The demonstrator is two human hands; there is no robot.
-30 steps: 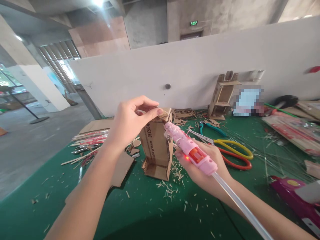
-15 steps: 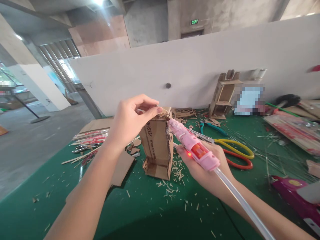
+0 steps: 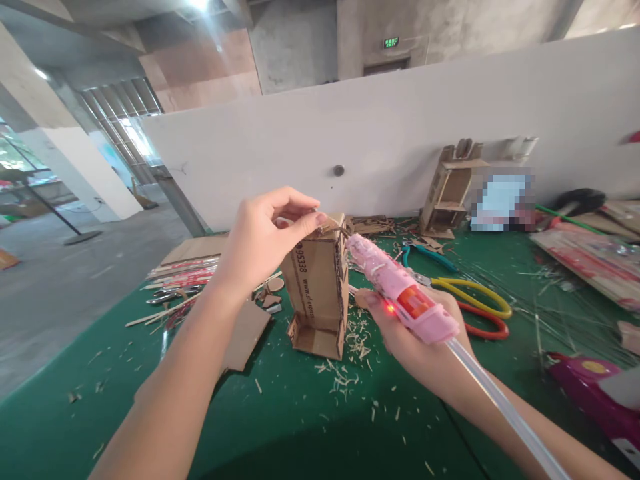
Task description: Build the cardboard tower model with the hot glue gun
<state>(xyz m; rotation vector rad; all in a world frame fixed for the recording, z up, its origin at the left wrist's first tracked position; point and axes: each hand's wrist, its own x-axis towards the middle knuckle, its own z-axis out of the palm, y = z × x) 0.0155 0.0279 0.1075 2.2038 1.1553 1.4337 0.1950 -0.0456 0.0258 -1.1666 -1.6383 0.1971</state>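
A pink hot glue gun (image 3: 376, 267) is gripped in my right hand (image 3: 407, 343), its red light lit and a clear glue stick (image 3: 493, 387) sticking out of its back. The nozzle is close to the upper right corner of an upright cardboard box (image 3: 316, 287), open at the front with printed text inside. Over the top of that box, my left hand (image 3: 273, 230) pinches a small thin cardboard piece (image 3: 334, 225) between thumb and fingers. Part of this piece is hidden by the fingertips.
Scissors with yellow and orange handles (image 3: 473, 293) and teal pliers (image 3: 433, 257) lie to the right. A finished-looking cardboard stand (image 3: 447, 190) is at the wall. A purple tool (image 3: 590, 400) lies near right. Scraps, sticks and a cardboard sheet (image 3: 250, 333) cover the left.
The glue gun has moved back slightly to the right and its nozzle has drawn away from the box corner. My left hand stays almost where it was, still pinching the small piece.
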